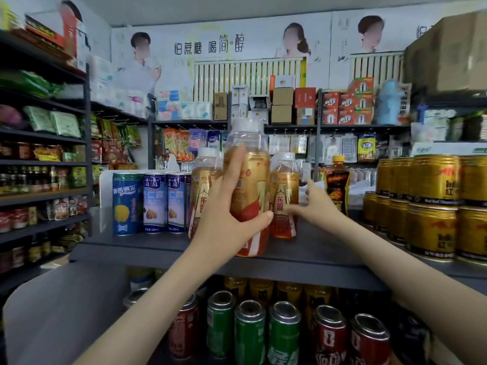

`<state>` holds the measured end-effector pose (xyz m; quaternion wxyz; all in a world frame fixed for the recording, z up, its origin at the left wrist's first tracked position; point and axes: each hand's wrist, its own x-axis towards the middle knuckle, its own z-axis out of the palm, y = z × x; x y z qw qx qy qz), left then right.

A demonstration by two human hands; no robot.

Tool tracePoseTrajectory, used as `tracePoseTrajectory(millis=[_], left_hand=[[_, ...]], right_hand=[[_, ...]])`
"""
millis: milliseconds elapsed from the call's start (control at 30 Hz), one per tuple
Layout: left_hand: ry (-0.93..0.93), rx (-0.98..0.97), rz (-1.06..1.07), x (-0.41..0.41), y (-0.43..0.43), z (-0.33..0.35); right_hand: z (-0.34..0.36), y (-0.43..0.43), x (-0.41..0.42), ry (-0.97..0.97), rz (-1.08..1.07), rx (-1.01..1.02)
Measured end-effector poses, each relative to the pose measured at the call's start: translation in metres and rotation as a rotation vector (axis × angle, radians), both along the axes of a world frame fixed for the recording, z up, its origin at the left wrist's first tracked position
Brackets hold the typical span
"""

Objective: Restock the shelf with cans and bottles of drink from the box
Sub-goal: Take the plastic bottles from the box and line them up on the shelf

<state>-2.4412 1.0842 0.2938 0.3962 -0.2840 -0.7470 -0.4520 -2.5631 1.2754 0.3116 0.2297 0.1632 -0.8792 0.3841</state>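
My left hand (232,206) is wrapped around a large gold-and-red drink bottle (253,177) with a clear cap, standing at the front edge of the dark top shelf (147,246). Behind it stand two more of the same bottles, one on the left (203,185) and one on the right (286,196). My right hand (313,204) reaches to the right-hand bottle, fingertips on its label. The box is not in view.
Blue and white cans (152,201) stand left on the shelf. A dark bottle with a yellow cap (337,183) and stacked gold cans (432,206) stand right. Green and red cans (284,333) fill the shelf below. Store racks line the left and back.
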Motion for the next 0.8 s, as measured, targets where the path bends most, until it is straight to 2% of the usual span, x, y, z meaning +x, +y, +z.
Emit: tracePoseTrajectory(millis=[67,133,200,300,433,667,733,800], left_hand=[[0.0,-0.019,0.049,0.001,0.016,-0.001],[-0.01,-0.044,0.098,0.0,0.034,0.001],[-0.004,-0.067,0.118,-0.003,0.053,0.002],[0.004,-0.075,0.15,-0.014,0.077,0.001],[-0.027,-0.052,0.157,-0.029,0.096,-0.005],[-0.2,-0.273,0.051,-0.046,0.083,-0.018],[-0.176,-0.287,0.04,-0.042,0.073,-0.018],[-0.047,-0.304,0.134,-0.038,0.058,-0.02]], right_hand=[[0.011,0.005,0.026,0.089,0.138,-0.246],[0.018,0.011,0.057,0.053,0.454,-0.47],[0.021,0.016,0.077,-0.005,0.608,-0.443],[0.021,0.02,0.082,-0.008,0.524,-0.336],[0.018,0.031,0.078,-0.041,0.5,-0.366],[0.005,0.039,0.055,-0.199,0.524,-0.458],[0.005,0.04,0.051,-0.216,0.509,-0.44],[0.004,0.039,0.052,-0.172,0.405,-0.377]])
